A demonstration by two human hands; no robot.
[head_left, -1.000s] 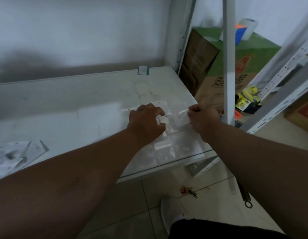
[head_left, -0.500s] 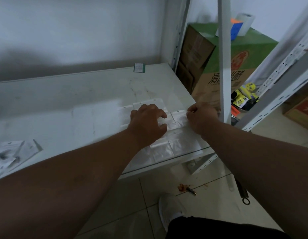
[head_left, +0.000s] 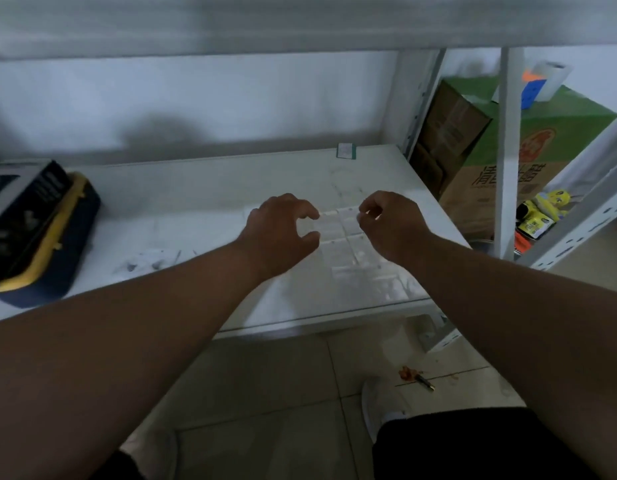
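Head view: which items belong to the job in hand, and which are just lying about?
In use:
- clear bags, laid in rows on the white shelf
- left hand and right hand over them; grip unclear

Lying about:
- black-and-yellow case
- small card at the shelf's back
- green carton
- yellow packets
- pen on the floor

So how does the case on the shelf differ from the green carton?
The case is dark with yellow trim; the carton is green and brown. The case lies on the shelf; the carton stands beyond its end. Both carry things on top.
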